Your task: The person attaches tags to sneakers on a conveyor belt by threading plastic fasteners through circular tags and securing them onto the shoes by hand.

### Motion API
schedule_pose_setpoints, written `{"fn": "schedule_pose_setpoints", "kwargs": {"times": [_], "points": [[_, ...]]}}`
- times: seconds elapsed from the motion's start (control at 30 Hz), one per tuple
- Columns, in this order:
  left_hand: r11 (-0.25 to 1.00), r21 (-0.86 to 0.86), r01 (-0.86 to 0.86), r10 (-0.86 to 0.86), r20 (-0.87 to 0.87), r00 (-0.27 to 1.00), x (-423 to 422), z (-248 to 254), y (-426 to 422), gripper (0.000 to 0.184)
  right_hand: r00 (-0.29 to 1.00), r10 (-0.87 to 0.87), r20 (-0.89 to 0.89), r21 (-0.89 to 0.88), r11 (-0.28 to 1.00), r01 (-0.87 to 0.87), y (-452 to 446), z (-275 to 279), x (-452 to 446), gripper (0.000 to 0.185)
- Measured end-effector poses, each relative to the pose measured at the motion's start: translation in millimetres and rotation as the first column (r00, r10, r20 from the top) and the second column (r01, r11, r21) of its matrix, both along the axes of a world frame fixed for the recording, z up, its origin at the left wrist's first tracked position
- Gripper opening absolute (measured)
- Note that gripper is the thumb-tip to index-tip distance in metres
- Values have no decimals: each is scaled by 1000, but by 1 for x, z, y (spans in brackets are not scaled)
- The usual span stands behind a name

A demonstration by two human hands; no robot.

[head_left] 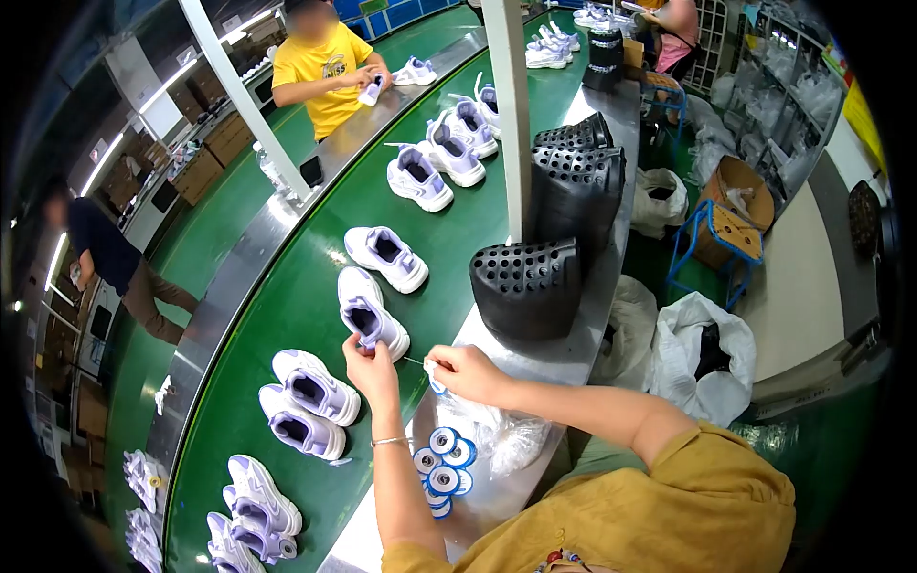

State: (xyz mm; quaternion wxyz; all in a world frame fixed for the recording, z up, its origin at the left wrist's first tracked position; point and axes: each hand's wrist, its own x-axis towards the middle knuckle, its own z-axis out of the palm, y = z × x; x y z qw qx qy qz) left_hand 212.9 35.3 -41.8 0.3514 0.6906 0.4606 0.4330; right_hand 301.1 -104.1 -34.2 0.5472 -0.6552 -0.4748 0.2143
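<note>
A white-and-lilac sneaker (368,310) sits on the green conveyor with its heel toward me, and my left hand (373,371) is at that heel with its fingers pinched. A thin white string (413,360) runs from those fingertips across to my right hand (466,373). The right fingers are closed on a round blue-and-white tag (437,384), partly hidden by them. Beside the first shoe lies its similar sneaker (387,256). Several more round blue-and-white tags (444,468) lie on the metal ledge below my hands, near clear plastic bags (501,435).
Pairs of sneakers (308,401) line the green conveyor belt (373,468). Black perforated shoe-shaped holders (525,291) and a white post (511,124) stand at right. A person in yellow (330,72) handles a shoe across the belt. White sacks (702,358) stand on the floor.
</note>
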Motion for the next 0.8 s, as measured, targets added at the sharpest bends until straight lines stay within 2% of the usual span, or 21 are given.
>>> {"fn": "schedule_pose_setpoints", "kwargs": {"times": [0.03, 0.1, 0.13, 0.2, 0.27, 0.47, 0.6, 0.8], "points": [[1000, -1, -6, 6, 0, 1000, -3, -6, 2, 27, 1000, 1, 21, 2, 1000, -1, 7, 3, -1, 14], [989, -143, 42, 4, 302, 953, -4, -17, 7, 23, 998, 3, 61, 7, 1000, -3, 20, 5, -3, 14], [989, -142, 39, 6, 304, 953, -5, -18, 6, 23, 995, -3, 100, 14, 1000, 1, 26, 4, -4, 13], [974, -203, 100, 0, 441, 897, -7, -16, 4, 20, 993, -19, 116, 17, 1000, 17, 39, 1, -5, 13], [962, -229, 150, -32, 450, 892, -8, -19, 6, 20, 968, -88, 235, 46, 996, 80, 49, -3, -5, 13], [903, -343, 258, -40, 530, 847, -15, -19, 2, 21, 927, -175, 331, 50, 985, 168, 62, -6, -2, 12], [865, -349, 360, -74, 621, 780, -18, -26, 3, 19, 902, -134, 411, 24, 990, 136, 69, -12, 2, 11], [866, -377, 329, -29, 619, 785, -17, -27, 4, 16, 851, -114, 512, -5, 991, 136, 76, -15, 7, 8]]}}
